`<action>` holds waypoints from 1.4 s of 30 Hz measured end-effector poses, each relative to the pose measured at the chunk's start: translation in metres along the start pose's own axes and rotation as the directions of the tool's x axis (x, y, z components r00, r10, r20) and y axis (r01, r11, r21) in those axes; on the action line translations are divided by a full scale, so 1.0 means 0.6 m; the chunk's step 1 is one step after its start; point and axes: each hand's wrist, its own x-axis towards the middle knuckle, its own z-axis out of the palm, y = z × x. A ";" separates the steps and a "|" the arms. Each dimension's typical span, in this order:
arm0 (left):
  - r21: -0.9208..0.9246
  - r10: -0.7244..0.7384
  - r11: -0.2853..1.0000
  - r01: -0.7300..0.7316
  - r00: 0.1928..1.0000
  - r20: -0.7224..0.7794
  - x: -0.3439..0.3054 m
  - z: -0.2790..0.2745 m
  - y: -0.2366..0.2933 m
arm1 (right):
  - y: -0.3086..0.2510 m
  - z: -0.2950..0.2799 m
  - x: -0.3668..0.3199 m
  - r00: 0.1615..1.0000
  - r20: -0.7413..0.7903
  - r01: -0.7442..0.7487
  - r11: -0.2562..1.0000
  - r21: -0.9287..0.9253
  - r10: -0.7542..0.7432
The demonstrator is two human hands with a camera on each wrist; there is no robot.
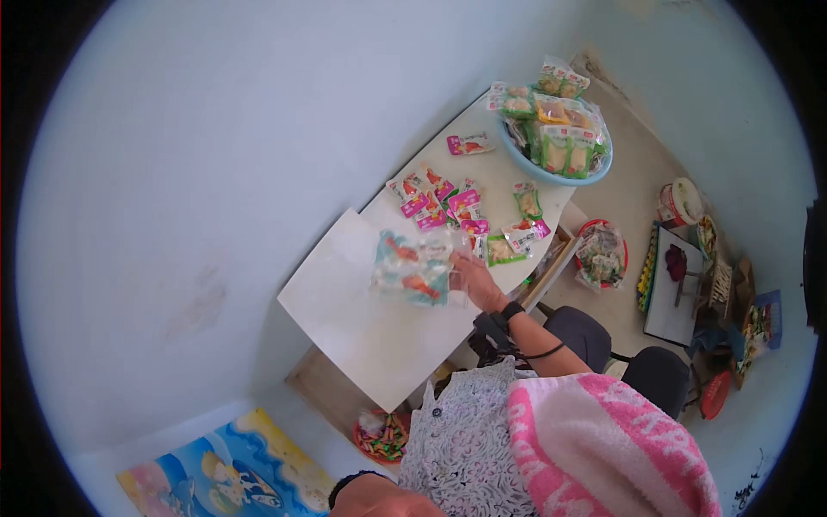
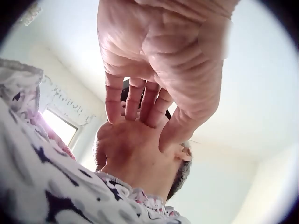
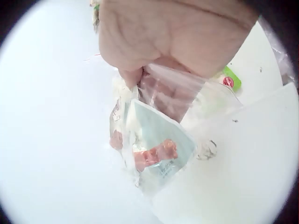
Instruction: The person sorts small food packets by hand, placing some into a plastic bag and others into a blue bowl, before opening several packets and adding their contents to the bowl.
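My right hand (image 1: 478, 284) pinches the edge of a clear plastic bag (image 1: 412, 274) over the white table (image 1: 345, 323). The bag shows pale blue-green panels and reddish-brown food pieces. In the right wrist view, the hand (image 3: 173, 37) grips the bag (image 3: 163, 126) at its top, with some fingers behind the clear film. My left hand (image 2: 161, 60) is raised beside the person's chin and neck, fingers extended and holding nothing; whether they touch the skin I cannot tell. Pink-and-white packets (image 1: 465, 207) lie beyond the right hand.
A blue basin (image 1: 571, 179) heaped with packets stands at the table's far end. Green packets (image 1: 527, 200) lie nearby. On the floor are a red basin (image 1: 624, 258) of packets and a red basket (image 1: 383, 458). Dark chairs (image 1: 579, 334) stand right of the table, beside an open drawer (image 1: 551, 271).
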 end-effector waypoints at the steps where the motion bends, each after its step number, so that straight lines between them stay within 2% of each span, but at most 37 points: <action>1: 0.007 0.002 1.000 -0.002 0.999 0.038 0.003 -0.007 -0.009 | -0.006 -0.025 0.015 0.999 -0.004 0.053 0.998 0.039 -0.053; 4: 0.055 -0.033 0.998 0.026 0.992 0.119 0.024 -0.042 -0.031 | -0.053 -0.060 0.044 0.983 -0.060 0.181 0.976 0.122 -0.174; 6: 0.164 -0.119 0.982 0.098 0.985 0.123 0.037 -0.071 -0.046 | -0.082 -0.091 0.071 0.966 -0.141 0.235 0.963 0.134 -0.216; 7: 0.275 -0.189 0.949 0.157 0.977 0.095 0.042 -0.086 -0.053 | -0.096 -0.106 0.083 0.962 -0.161 0.239 0.964 0.119 -0.218; 9: 0.519 -0.353 0.798 0.307 0.936 -0.011 0.049 -0.117 -0.071 | -0.128 -0.133 0.114 0.951 -0.206 0.252 0.964 0.088 -0.230; 11: 0.712 -0.450 0.495 0.497 0.848 -0.279 0.037 -0.170 -0.113 | -0.146 -0.154 0.151 0.919 -0.292 0.295 0.954 0.062 -0.265; 12: 0.711 -0.445 0.356 0.606 0.779 -0.441 0.015 -0.212 -0.143 | -0.152 -0.168 0.169 0.899 -0.337 0.315 0.948 0.046 -0.282; 13: 0.624 -0.400 0.306 0.719 0.692 -0.602 -0.014 -0.257 -0.172 | -0.153 -0.181 0.190 0.882 -0.382 0.318 0.947 0.052 -0.275; 15: 0.418 -0.247 0.283 0.863 0.487 -0.838 -0.093 -0.368 -0.233 | -0.151 -0.208 0.232 0.845 -0.467 0.325 0.944 0.059 -0.262; 16: 0.414 -0.161 0.246 0.876 0.458 -0.874 -0.126 -0.413 -0.250 | -0.150 -0.216 0.242 0.851 -0.448 0.356 0.928 0.107 -0.275; 17: 0.408 -0.071 0.209 0.889 0.430 -0.900 -0.153 -0.452 -0.262 | -0.146 -0.227 0.246 0.853 -0.450 0.334 0.939 0.080 -0.265; 19: 0.516 0.098 -0.009 0.857 0.514 -0.852 -0.193 -0.515 -0.278 | -0.133 -0.249 0.254 0.860 -0.446 0.290 0.957 0.026 -0.248; 20: 0.545 0.173 -0.126 0.829 0.560 -0.811 -0.211 -0.539 -0.287 | -0.113 -0.277 0.253 0.832 -0.347 0.332 0.890 -0.314 -0.433; 21: 0.526 0.185 -0.223 0.821 0.566 -0.804 -0.223 -0.562 -0.298 | -0.087 -0.319 0.250 0.804 -0.180 0.363 0.708 -0.606 -0.567; 23: 0.457 0.227 -0.421 0.783 0.579 -0.783 -0.243 -0.606 -0.301 | -0.069 -0.337 0.237 0.834 -0.150 0.306 0.672 -0.674 -0.531; 24: 0.456 0.232 -0.469 0.757 0.604 -0.763 -0.251 -0.620 -0.305 | -0.081 -0.323 0.221 0.875 -0.306 0.198 0.854 -0.481 -0.375; 26: 0.335 0.294 -0.473 0.815 0.505 -0.812 -0.233 -0.615 -0.316 | -0.096 -0.283 0.182 0.882 -0.445 0.064 0.974 -0.216 -0.157; 27: 0.283 0.318 -0.467 0.838 0.457 -0.831 -0.227 -0.612 -0.318 | -0.111 -0.260 0.152 0.871 -0.472 0.055 0.980 -0.189 -0.140; 28: 0.266 0.336 -0.480 0.836 0.456 -0.824 -0.236 -0.621 -0.320 | -0.116 -0.250 0.129 0.855 -0.503 0.049 0.985 -0.164 -0.126; 34: 0.307 0.162 -0.555 0.773 0.463 -0.871 -0.295 -0.671 -0.300 | -0.100 -0.252 0.018 0.888 -0.453 -0.059 0.958 -0.280 -0.077; 37: 0.390 0.128 -0.356 0.849 0.458 -0.880 -0.331 -0.660 -0.288 | -0.090 -0.253 -0.026 0.914 -0.405 -0.140 0.922 -0.361 -0.020; 38: 0.369 0.092 -0.130 0.920 0.382 -0.919 -0.340 -0.644 -0.286 | -0.081 -0.254 -0.037 0.922 -0.388 -0.160 0.908 -0.386 -0.003; 41: 0.324 0.006 0.120 0.939 0.325 -0.946 -0.369 -0.581 -0.282 | -0.049 -0.249 -0.060 0.946 -0.323 -0.162 0.886 -0.434 0.015; 42: 0.303 -0.005 0.158 0.940 0.308 -0.951 -0.371 -0.549 -0.285 | -0.038 -0.245 -0.063 0.957 -0.289 -0.149 0.867 -0.476 0.006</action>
